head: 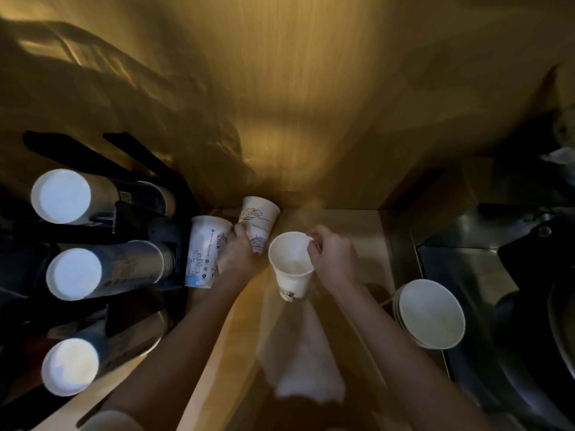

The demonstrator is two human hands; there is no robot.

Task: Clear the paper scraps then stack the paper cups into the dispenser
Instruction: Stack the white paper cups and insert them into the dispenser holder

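Note:
My left hand (238, 253) grips a white printed paper cup (258, 217) that stands upside down at the back of the counter. Beside it on the left stands another upside-down printed cup (203, 250), touching my knuckles. My right hand (333, 255) pinches the rim of an upright white paper cup (291, 264) in the middle of the counter. The black cup dispenser (161, 234) on the left holds three stacks of cups (74, 273), their white bottoms facing me. A pale blurred paper sheet (303, 359) lies on the counter between my forearms.
A short stack of white paper bowls or wide cups (431, 314) sits at the counter's right edge. Past it lies a dark steel sink area (466, 269). A wooden wall (295, 104) closes off the back. The scene is dim.

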